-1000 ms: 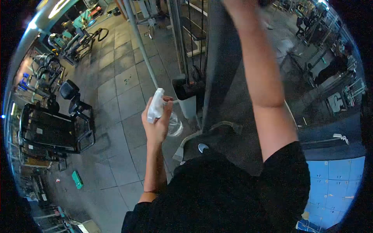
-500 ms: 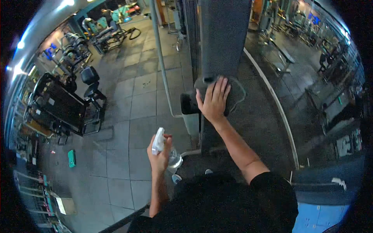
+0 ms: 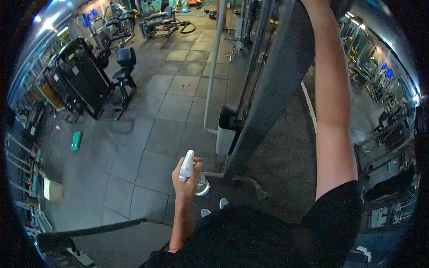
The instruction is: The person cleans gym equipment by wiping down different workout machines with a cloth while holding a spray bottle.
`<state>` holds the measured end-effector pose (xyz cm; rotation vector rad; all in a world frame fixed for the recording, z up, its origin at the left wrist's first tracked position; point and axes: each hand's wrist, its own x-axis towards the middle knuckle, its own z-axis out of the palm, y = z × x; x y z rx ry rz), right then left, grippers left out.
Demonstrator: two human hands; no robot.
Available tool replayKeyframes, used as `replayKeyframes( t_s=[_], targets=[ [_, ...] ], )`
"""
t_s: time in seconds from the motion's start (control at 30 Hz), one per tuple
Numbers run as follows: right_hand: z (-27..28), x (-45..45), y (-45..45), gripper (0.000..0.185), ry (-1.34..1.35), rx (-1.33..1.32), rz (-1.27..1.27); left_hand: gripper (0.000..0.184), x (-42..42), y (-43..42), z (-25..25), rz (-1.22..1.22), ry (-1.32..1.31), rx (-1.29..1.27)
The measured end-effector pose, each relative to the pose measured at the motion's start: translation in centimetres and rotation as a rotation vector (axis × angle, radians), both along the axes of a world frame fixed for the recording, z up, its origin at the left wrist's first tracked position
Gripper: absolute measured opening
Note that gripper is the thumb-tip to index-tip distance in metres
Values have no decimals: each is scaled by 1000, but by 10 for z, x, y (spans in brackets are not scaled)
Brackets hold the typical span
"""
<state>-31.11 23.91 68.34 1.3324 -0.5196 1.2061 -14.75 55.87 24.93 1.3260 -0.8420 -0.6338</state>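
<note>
My left hand (image 3: pixel 182 178) is wrapped around the neck of a clear spray bottle (image 3: pixel 202 185) with a white trigger head (image 3: pixel 187 165). The bottle is upright, low in front of my body and above the tiled floor. My right arm stretches far up along a tall dark padded-looking panel (image 3: pixel 281 76) of a machine frame. Only the wrist end of my right hand (image 3: pixel 318 3) shows at the top edge, close to the panel's upper part. Its fingers lie outside the picture, so whatever it holds is hidden.
A grey open-topped bin (image 3: pixel 225 140) hangs beside the panel's base, near a pale upright pole (image 3: pixel 213 67). Weight machines (image 3: pixel 80 76) with a black seat (image 3: pixel 126 57) stand on the left. A green object (image 3: pixel 76 140) lies on the floor. A dark bench-like surface (image 3: pixel 120 243) is at lower left.
My right hand has gone from low on the panel, flat over a dark cloth, up to the top edge. My left hand still holds the spray bottle. The view has shifted.
</note>
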Motion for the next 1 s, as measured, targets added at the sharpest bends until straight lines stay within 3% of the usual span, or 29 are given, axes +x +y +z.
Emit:
replayKeyframes(
  t_s=[0.17, 0.23, 0.27, 0.3, 0.33, 0.37, 0.4, 0.43, 0.53, 0.67, 0.7, 0.77, 0.8, 0.87, 0.9, 0.93, 0.97, 1.0],
  targets=[
    [-90, -14, 18, 33, 243, 334, 7, 22, -1, -1, -11, 20, 16, -12],
    [-139, -24, 0, 54, 90, 1240, 199, 20, -5, 2, 1, 33, -1, 68],
    [-176, -30, -17, 30, 340, 779, 241, 17, -4, 2, -4, 31, -7, 65],
    [-209, -29, -41, 23, 401, 631, 379, 17, -7, -2, -3, 31, 12, 91],
    [-247, -29, -46, 23, 383, 725, 407, 16, -9, -3, 0, 61, 31, 102],
    [-272, -27, -26, 17, 474, 637, 126, 15, -11, -3, 0, 94, 48, 115],
    [-309, -23, -17, 9, 433, 839, 128, 13, -10, -2, -5, 93, 75, 152],
    [-371, -39, -52, 11, 979, 237, -264, 13, -10, -1, -9, 111, 93, 180],
    [-506, -45, -43, 27, 1049, 182, -235, 20, -14, -2, -33, 196, 73, 208],
    [-634, -33, -51, 33, 1048, 771, 90, 22, -25, 2, -29, 355, 43, 348],
    [-654, -28, -56, 33, 1060, 763, 122, 22, -27, 3, -35, 386, 47, 356],
    [-693, -36, -53, 37, 1395, 233, -226, 24, -40, 12, -42, 463, 72, 319],
    [-766, -47, -80, 40, 1327, 49, -189, 15, -51, 11, -37, 549, 76, 303],
    [-901, -67, -128, 50, 1129, -283, -120, 15, -69, 18, -43, 616, 112, 341],
    [-822, -57, -127, 51, 1370, 3, -46, 15, -71, 20, -48, 649, 130, 350],
    [-779, -60, -130, 51, 1453, 415, 30, 15, -70, 23, -54, 659, 127, 359],
    [-752, -60, -138, 52, 1385, 1014, 168, 21, -65, 24, -63, 627, 160, 352],
    [-752, -67, -152, 53, 1037, 1667, 308, 29, -74, 28, -75, 597, 194, 341]
  ],
)
